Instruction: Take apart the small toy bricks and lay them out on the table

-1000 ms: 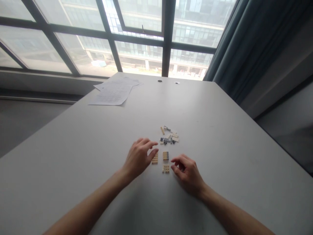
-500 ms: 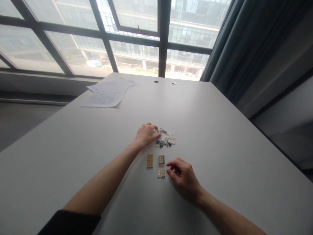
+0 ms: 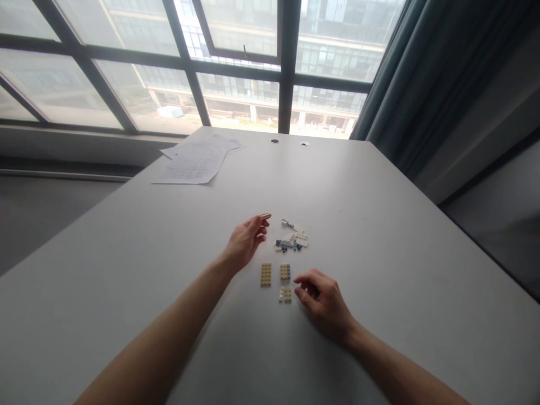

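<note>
My left hand is closed, thumb and fingers pinching a small, thin light-coloured toy brick plate above the table. Just right of it lies a loose pile of white, grey and dark toy bricks. Resting low at the right, my right hand has loosely curled fingers, with a gap between thumb and forefinger and nothing visible in them. Beside its fingertips are a tan and dark grey brick piece and small cream bricks. A longer tan plate lies to their left.
The white table reaches towards the window. Sheets of paper lie at its far left. Two round cable holes are near the far edge, one of them a dark hole. A dark curtain hangs at the right.
My left hand has lifted the light plate from beside the pile and turned, drawing back slightly left. My right hand keeps its place by the bricks. The whole view has shifted a little.
</note>
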`<state>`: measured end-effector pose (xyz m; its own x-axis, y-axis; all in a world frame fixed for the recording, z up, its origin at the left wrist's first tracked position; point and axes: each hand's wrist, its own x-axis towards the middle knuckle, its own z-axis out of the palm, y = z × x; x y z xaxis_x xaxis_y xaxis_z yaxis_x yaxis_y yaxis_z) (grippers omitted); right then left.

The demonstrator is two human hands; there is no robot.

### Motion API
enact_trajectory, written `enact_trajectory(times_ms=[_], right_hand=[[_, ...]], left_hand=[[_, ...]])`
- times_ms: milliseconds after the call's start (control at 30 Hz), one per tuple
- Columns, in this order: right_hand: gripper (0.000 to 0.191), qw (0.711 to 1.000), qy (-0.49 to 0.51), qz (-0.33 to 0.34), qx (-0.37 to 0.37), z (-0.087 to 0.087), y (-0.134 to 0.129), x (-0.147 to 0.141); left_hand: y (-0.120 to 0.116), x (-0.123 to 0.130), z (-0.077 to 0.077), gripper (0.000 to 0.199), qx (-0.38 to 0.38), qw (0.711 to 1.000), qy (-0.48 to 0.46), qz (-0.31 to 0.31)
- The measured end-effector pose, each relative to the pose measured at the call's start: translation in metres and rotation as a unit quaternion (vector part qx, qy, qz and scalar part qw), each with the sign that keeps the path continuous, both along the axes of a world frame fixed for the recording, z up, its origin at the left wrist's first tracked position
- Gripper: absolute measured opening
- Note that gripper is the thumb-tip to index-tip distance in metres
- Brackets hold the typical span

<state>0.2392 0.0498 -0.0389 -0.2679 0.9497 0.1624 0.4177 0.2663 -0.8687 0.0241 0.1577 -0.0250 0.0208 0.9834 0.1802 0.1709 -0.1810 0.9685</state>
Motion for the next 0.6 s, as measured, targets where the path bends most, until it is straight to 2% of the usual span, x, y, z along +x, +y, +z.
enact_trajectory(times_ms=[67, 100, 167, 200, 233, 300, 367, 433, 467, 500, 533, 600], right_hand=[[0.011, 1.000, 0.000, 0.003, 0.000, -0.001, 0.000, 0.000], [0.011, 1.000, -0.001, 0.003, 0.000, -0.001, 0.000, 0.001], [0.010, 1.000, -0.002, 0.002, 0.003, -0.002, 0.000, 0.001], [0.010, 1.000, -0.003, 0.002, 0.004, -0.002, 0.000, 0.001], [0.010, 1.000, -0.003, 0.001, 0.005, -0.001, 0.001, 0.001], [0.010, 1.000, -0.001, 0.000, 0.007, -0.001, 0.002, 0.001], [0.010, 1.000, -0.001, 0.001, 0.008, 0.000, 0.002, 0.001], [0.010, 1.000, -0.001, -0.001, 0.008, 0.000, 0.001, 0.001], [0.010, 1.000, -0.002, -0.002, 0.008, 0.000, 0.001, 0.001], [0.010, 1.000, -0.003, -0.003, 0.007, 0.000, 0.001, 0.001], [0.010, 1.000, -0.003, -0.003, 0.007, 0.000, 0.000, 0.001], [0.009, 1.000, -0.005, -0.001, 0.007, -0.001, 0.000, 0.001]], left_hand=[[-0.018, 0.002, 0.002, 0.069, -0.034, 0.991, -0.127, -0.028], [-0.026, 0.003, 0.004, 0.064, -0.066, 0.971, -0.224, -0.053], [-0.039, 0.004, 0.006, 0.051, -0.125, 0.908, -0.389, -0.094], [-0.043, 0.004, 0.006, 0.047, -0.145, 0.880, -0.440, -0.107], [-0.046, 0.004, 0.007, 0.046, -0.155, 0.868, -0.459, -0.112], [-0.049, 0.002, 0.006, 0.047, -0.156, 0.875, -0.446, -0.106], [-0.051, -0.003, 0.006, 0.051, -0.131, 0.919, -0.361, -0.089], [-0.054, -0.010, 0.005, 0.048, -0.067, 0.980, -0.175, -0.071], [-0.057, -0.013, 0.004, 0.045, -0.022, 0.996, -0.055, -0.065], [-0.059, -0.016, 0.004, 0.041, 0.025, 0.995, 0.068, -0.064], [-0.062, -0.019, 0.003, 0.037, 0.070, 0.979, 0.179, -0.066], [-0.068, -0.021, 0.000, 0.035, 0.135, 0.929, 0.334, -0.078]])
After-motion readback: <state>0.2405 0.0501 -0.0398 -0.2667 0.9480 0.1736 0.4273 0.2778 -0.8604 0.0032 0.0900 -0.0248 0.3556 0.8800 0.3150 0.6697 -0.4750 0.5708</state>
